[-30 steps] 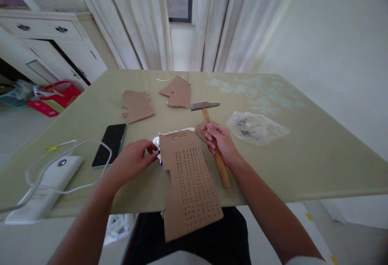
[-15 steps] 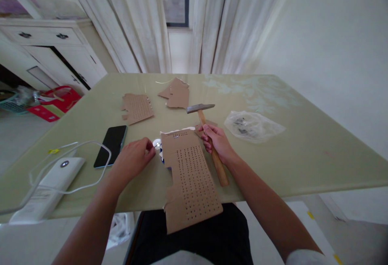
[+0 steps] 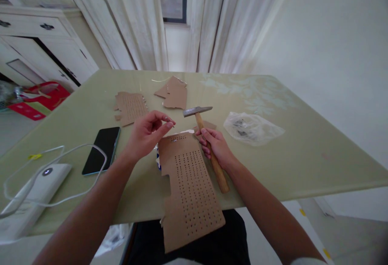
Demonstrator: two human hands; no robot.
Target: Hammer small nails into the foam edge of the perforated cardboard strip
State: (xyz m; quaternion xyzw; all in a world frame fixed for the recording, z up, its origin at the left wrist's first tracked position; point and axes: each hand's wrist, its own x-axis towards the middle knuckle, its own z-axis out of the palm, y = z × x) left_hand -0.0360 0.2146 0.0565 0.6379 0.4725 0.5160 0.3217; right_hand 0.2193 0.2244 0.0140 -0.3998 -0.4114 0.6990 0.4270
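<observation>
The right hand (image 3: 214, 146) is closed around the wooden handle of a hammer (image 3: 206, 139), whose metal head is above the far edge of a perforated cardboard sheet (image 3: 189, 184) lying on the green table (image 3: 303, 152). The left hand (image 3: 147, 133) is raised over the top of this sheet, thumb and forefinger pinched together, perhaps on a small nail, but it is too small to tell. A black phone (image 3: 101, 150) lies to the left, well apart.

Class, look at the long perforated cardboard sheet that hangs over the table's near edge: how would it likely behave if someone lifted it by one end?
The perforated cardboard sheet looks thin and flat, so it is probably light. The many punched holes and ragged edges suggest it may bend or tear along those rows. Overhanging the table, it could easily slide off if pushed.
</observation>
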